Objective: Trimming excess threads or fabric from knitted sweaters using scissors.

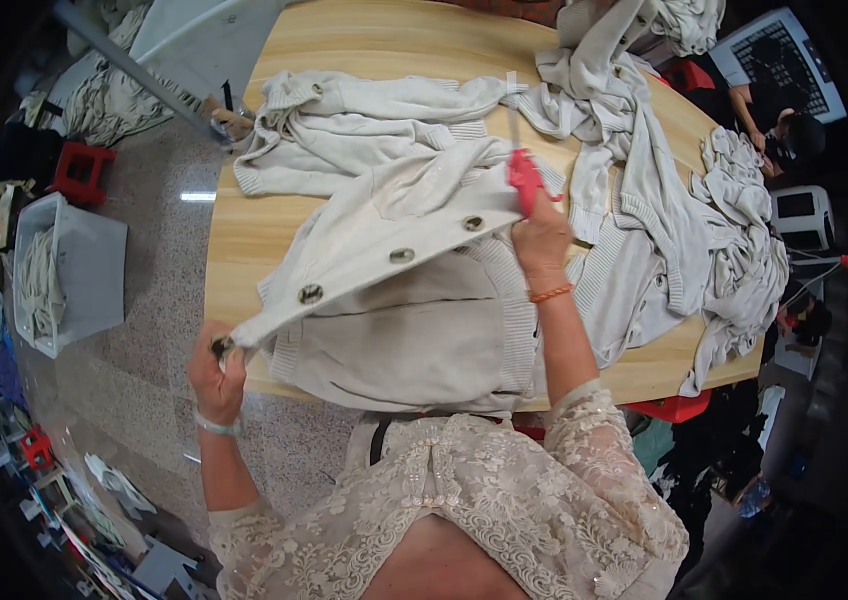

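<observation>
A cream knitted cardigan point(374, 215) lies partly raised over the near part of the table, its front band stretched slantwise between my two hands. Dark, mottled round buttons point(401, 256) run along that band. My left hand point(216, 378) is closed on the band's lower left end, beside the last button. At the upper right end, my right hand point(542, 238) grips the band. It also holds a pair of red-handled scissors point(522, 180), with the blades pointing away from me. Below the band lies the cardigan's body, with its ribbed hem to the right.
More cream knitwear point(344, 100) lies across the far side of the wooden table point(364, 38), and a heap point(739, 230) covers the right edge. On the floor at left stand a white bin point(94, 265) with garments and a red stool point(82, 172). Another person point(794, 135) sits at far right.
</observation>
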A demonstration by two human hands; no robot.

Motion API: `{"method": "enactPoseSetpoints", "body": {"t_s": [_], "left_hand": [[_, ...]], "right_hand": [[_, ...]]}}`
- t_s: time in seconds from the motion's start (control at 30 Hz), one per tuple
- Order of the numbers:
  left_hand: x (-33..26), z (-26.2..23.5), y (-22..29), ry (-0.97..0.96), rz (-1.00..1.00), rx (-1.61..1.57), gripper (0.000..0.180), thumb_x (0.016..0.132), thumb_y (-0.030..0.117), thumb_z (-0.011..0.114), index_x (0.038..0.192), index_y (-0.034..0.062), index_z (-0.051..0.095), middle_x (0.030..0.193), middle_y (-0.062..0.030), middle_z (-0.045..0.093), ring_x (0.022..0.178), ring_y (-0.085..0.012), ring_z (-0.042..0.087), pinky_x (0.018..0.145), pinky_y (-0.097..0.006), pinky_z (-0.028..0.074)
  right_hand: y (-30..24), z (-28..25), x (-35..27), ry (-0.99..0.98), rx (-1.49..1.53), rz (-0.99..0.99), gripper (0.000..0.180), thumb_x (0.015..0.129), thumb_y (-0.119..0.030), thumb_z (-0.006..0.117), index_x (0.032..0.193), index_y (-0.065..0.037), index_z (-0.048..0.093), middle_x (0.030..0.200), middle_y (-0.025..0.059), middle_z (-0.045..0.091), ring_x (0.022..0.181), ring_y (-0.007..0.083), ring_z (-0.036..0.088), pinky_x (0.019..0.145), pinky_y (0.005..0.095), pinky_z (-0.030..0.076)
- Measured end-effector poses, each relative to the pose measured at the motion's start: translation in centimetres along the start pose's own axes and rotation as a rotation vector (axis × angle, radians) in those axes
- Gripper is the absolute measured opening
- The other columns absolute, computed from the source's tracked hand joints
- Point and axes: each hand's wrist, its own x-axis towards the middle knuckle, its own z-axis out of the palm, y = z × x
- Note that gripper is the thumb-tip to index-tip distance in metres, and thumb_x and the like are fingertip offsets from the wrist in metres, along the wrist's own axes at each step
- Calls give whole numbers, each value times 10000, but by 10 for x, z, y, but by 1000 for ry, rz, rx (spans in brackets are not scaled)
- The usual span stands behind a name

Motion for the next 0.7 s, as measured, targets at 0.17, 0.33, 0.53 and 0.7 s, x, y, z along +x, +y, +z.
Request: {"method": "enactPoseSetpoints", "body": {"t_s": [0.17,0.33,0.53,0.7], "left_hand": [[-4,-7,-10,-67,62,120,200,753,46,612,951,23,592,914,-105,562,845,-240,554,774,-320,440],[-58,38,-35,-292,57,433,367,672,82,713,1035,102,660,909,-98,549,888,-303,534,782,-406,426],[-119,100,-68,-201,-43,493,435,704,122,751,1104,51,595,950,-138,521,902,-324,531,793,-430,441],[-122,117,-72,-33,-105,307,358,749,122,738,1066,36,599,973,-133,536,906,-319,543,793,-405,455]], "right_hand": [[31,-112,-19,5,-104,-211,136,813,-139,668,917,-82,601,693,164,621,617,382,600,547,457,464],[82,-158,-112,-628,-251,-253,204,808,-233,691,912,-77,609,706,171,626,610,387,599,575,476,470],[82,-133,-184,-898,-371,-49,345,767,-77,695,1082,-30,564,1097,185,595,1010,344,596,784,434,484],[40,-126,-197,-818,310,-17,548,739,43,629,1256,-66,483,1090,163,607,1064,380,563,863,409,482]]}}
